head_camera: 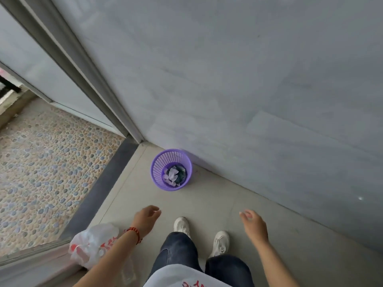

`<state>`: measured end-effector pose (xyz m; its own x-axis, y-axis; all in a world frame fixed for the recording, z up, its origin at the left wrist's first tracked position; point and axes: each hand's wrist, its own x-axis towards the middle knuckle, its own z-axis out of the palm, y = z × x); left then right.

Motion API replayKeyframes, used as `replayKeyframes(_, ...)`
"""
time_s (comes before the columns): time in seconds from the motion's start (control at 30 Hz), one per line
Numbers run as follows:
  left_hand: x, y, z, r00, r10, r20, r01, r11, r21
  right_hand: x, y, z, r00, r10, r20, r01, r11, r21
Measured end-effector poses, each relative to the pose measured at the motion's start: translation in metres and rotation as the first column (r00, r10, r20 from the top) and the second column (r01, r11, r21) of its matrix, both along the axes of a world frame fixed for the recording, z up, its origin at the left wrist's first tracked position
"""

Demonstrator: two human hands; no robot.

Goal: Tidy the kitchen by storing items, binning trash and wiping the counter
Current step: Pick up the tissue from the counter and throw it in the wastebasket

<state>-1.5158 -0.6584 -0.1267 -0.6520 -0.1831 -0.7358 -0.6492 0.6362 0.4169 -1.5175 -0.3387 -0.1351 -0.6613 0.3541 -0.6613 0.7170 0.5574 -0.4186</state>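
Both hands hang empty, fingers loosely spread: left hand (146, 218) with its red bead bracelet (134, 234), right hand (253, 223) opposite. Ahead, the purple mesh plastic wastebasket (157, 172) holding crumpled trash (173, 175) stands by the grey wall (248, 79); a white-and-red plastic bag (91, 245) lies under the left forearm.

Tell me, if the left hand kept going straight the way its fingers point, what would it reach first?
Probably the purple mesh bin by the wall. The left hand is empty, with bare floor tile between them; depth is hard to judge, so it might pass over the rim.
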Motion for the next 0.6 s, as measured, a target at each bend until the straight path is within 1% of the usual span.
replayKeyframes(0.17,-0.029,0.058,0.011,0.967,-0.255,-0.002,0.255,0.966,-0.041,0.069,0.062,0.007,0.967,-0.256,0.007,0.256,0.967,0.019)
replayKeyframes(0.3,-0.037,0.135,0.027,0.920,-0.384,-0.084,0.384,0.923,-0.011,0.130,0.109,0.010,0.911,-0.413,0.016,0.412,0.911,0.029)
replayKeyframes(0.47,-0.014,0.252,0.039,0.844,-0.515,-0.146,0.523,0.852,0.018,0.213,0.173,0.010,0.820,-0.573,0.007,0.573,0.820,0.007)
replayKeyframes(0.6,0.023,0.344,0.041,0.768,-0.627,-0.129,0.637,0.769,0.056,0.277,0.222,0.012,0.746,-0.666,0.017,0.666,0.746,-0.029)
